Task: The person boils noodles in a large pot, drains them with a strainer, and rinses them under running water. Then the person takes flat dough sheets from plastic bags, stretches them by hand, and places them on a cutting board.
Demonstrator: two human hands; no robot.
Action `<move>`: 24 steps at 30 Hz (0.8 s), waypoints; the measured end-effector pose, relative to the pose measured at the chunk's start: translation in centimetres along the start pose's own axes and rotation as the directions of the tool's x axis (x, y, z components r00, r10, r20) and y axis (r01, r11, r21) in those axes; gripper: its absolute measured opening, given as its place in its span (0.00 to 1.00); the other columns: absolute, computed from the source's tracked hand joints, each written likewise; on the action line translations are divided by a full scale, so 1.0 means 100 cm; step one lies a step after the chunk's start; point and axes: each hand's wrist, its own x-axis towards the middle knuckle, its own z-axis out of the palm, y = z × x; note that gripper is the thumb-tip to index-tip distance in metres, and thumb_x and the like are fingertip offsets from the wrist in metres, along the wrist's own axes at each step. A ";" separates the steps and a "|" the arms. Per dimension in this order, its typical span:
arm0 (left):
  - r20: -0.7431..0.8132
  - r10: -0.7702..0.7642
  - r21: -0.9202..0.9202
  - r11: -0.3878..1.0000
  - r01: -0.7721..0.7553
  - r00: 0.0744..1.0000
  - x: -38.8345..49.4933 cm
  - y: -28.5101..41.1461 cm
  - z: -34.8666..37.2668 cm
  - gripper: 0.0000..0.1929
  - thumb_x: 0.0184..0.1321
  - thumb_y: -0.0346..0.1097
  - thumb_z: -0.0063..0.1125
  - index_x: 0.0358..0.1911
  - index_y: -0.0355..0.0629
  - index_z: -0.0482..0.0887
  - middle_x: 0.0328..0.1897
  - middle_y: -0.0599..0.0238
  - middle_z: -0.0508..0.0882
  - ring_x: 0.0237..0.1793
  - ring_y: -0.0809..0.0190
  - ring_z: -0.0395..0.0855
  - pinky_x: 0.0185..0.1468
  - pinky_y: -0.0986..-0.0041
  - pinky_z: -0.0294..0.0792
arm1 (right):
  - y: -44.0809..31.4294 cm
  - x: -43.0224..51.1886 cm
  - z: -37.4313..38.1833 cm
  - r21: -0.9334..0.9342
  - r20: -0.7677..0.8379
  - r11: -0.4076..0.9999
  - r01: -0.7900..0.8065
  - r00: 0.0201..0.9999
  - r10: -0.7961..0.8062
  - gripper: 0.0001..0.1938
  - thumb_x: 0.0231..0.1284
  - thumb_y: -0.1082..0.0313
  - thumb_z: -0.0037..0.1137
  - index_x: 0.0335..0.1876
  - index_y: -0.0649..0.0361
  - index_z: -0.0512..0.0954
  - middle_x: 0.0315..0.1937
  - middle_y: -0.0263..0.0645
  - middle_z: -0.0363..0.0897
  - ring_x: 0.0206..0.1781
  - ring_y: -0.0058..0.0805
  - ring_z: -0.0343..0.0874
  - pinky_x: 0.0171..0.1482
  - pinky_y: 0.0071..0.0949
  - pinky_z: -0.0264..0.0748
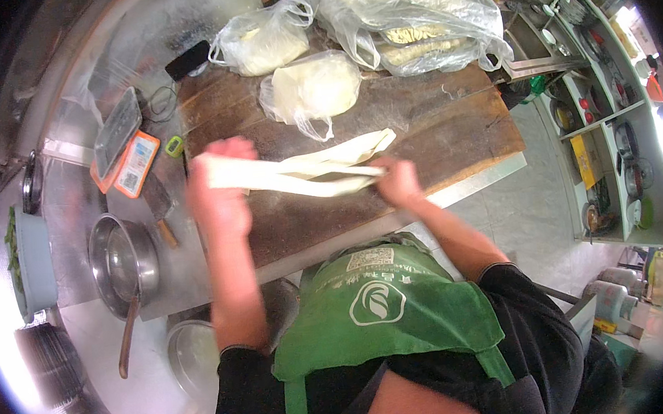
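Note:
A long, pale strip of dough (264, 176) stretches in folded bands between my two hands, over a floury wooden board (286, 228). My left hand (222, 207), blurred by motion, grips the strip's left end near the board's left edge. My right hand (401, 182) closes on the bands at the other end, low over the board's front half. Part of the dough behind the front bands lies on or close to the wood; which one I cannot tell. Behind it sits a knotted clear plastic bag (321, 89) with pale dough inside.
At the back are another bag of dough (269, 41) and a large clear bag of noodles (411, 40). Left of the board lie a black phone (187, 61), a green timer (173, 146), a wooden-handled blade (159, 199) and a steel pot (147, 276). Shelves (602, 124) stand right.

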 end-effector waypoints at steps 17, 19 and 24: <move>-0.578 -0.390 -0.129 0.911 0.392 0.717 -0.077 -0.043 -0.303 0.23 0.76 0.48 0.37 0.57 0.32 0.69 0.58 0.48 0.77 0.62 0.47 0.75 0.67 0.55 0.67 | 0.150 0.027 -0.141 -0.464 -0.320 0.838 -0.287 0.937 0.143 0.14 0.44 0.59 0.72 0.31 0.61 0.84 0.29 0.49 0.84 0.33 0.44 0.85 0.38 0.39 0.78; -0.569 -0.386 -0.069 0.902 0.426 0.726 -0.050 -0.051 -0.285 0.22 0.75 0.48 0.40 0.55 0.34 0.72 0.57 0.48 0.78 0.61 0.48 0.77 0.65 0.56 0.70 | 0.141 0.040 -0.127 -0.295 -0.245 0.902 -0.315 0.937 0.248 0.14 0.41 0.59 0.71 0.31 0.61 0.85 0.26 0.48 0.83 0.34 0.44 0.85 0.40 0.37 0.79; -0.162 0.280 0.927 0.372 0.049 0.946 0.045 -0.099 -0.138 0.21 0.56 0.31 0.64 0.55 0.41 0.79 0.58 0.53 0.80 0.56 0.54 0.80 0.61 0.64 0.71 | 0.058 0.078 -0.086 -0.366 -0.003 0.930 -0.041 0.999 0.043 0.21 0.40 0.58 0.72 0.40 0.61 0.82 0.31 0.47 0.83 0.37 0.41 0.84 0.41 0.36 0.77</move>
